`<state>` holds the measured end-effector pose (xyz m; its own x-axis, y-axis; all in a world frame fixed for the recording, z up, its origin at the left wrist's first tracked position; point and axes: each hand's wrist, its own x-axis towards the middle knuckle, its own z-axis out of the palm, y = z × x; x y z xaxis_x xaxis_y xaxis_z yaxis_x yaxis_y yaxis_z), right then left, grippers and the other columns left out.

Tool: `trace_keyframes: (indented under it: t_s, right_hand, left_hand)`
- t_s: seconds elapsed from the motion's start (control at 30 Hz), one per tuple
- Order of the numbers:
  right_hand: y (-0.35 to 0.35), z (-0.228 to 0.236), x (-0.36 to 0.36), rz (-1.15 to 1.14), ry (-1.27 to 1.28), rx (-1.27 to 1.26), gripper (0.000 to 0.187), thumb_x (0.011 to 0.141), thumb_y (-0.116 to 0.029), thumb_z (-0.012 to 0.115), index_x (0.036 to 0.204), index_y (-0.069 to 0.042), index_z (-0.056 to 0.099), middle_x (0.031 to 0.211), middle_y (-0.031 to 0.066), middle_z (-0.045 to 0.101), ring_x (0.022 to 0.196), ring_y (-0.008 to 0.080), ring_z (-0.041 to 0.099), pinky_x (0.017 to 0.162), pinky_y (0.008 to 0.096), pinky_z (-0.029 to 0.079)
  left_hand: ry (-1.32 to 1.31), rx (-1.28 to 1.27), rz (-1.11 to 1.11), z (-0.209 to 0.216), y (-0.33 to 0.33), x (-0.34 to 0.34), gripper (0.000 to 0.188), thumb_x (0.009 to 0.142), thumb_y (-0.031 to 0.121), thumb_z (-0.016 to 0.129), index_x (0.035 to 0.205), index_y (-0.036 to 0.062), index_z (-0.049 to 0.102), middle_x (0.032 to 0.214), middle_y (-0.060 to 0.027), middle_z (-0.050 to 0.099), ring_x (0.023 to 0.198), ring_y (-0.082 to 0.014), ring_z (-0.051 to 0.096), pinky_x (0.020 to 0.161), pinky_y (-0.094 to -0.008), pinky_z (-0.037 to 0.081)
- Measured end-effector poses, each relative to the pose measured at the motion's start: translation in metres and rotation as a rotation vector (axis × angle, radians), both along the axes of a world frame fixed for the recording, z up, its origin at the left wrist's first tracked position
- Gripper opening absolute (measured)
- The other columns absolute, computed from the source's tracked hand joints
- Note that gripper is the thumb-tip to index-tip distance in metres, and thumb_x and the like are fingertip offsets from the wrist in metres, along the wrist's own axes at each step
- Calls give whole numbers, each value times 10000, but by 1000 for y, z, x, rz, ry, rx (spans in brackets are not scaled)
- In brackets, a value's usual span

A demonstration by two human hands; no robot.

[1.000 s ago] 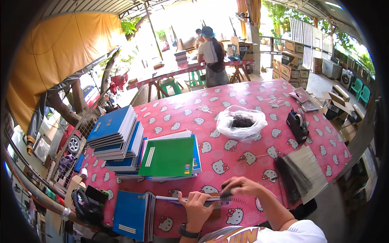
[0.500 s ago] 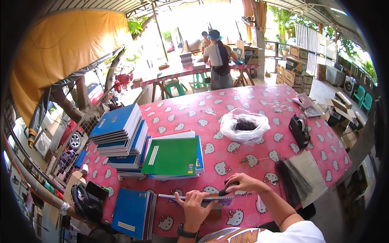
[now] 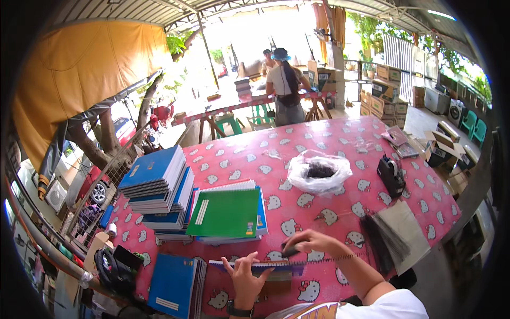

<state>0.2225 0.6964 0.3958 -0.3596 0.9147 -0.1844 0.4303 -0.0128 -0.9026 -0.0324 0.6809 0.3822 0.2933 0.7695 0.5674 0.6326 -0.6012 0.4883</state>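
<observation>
**Left a long, dark spiral coil (image 3: 325,260) trailing past a thin, white-paged notebook (image 3: 284,269)**

Steadied the notebook edge-on at the near side of a pink, cat-patterned table (image 3: 345,139), just in front of the body. Clasped it in the left hand (image 3: 247,279), thumb to the near side and fingers to the far, spread wider than a second ago. Curled the right hand (image 3: 308,242) around a small, dark, rounded object (image 3: 288,250), too covered to identify, and shifted slightly leftward behind the notebook. Showed more of the coil than a second ago, running from the notebook's right end across the right forearm (image 3: 366,276). Left it, judging by that loose length, only partly worked along the edge.

Had blue-covered spiral notebooks (image 3: 171,284) lying left of the left hand, and farther off a green-covered notebook (image 3: 226,210) topping a pile beside a tall blue-covered stack (image 3: 151,170). Had, to the right, a fanned bundle of dark coils (image 3: 376,244) against pale, translucent sheets (image 3: 411,231), then a black tape dispenser (image 3: 392,178). Had, toward the middle, a crumpled, whitish plastic bag (image 3: 319,186) around something dark. Took in, well beyond, a blue-hatted person (image 3: 285,87) and another person (image 3: 268,65).
</observation>
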Motion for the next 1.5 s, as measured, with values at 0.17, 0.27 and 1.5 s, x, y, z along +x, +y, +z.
trace_keyframes:
  t_s: [0.17, 0.27, 1.5]
  right_hand:
    - [11, -13, -2, 165, 151, 78, 480, 821, -407, 644, 1075, 0, 648, 1028, 98, 642, 1008, 189, 562, 864, 326, 445]
    - [5, -13, -4, 307, 667, 151, 420, 836, -384, 629, 1086, -47, 657, 1108, 126, 629, 1177, 237, 492, 939, 352, 411]
    - [13, -51, -51, -93, 519, 118, 472, 815, -425, 670, 903, 39, 675, 722, 43, 634, 666, 121, 562, 547, 302, 460]
  left_hand:
    - [16, 9, -40, 2, 5, 0, 596, 614, 314, 815, 1108, 107, 552, 769, 32, 604, 883, -180, 574, 1093, -593, 82]
    - [10, 0, -48, 4, 3, 0, 586, 645, 314, 796, 1140, 135, 541, 805, 44, 584, 881, -164, 570, 1093, -598, 91]
    - [-18, 223, -212, 27, 6, 19, 484, 723, 247, 742, 1126, 90, 526, 956, -44, 584, 923, -209, 560, 1015, -462, 267]
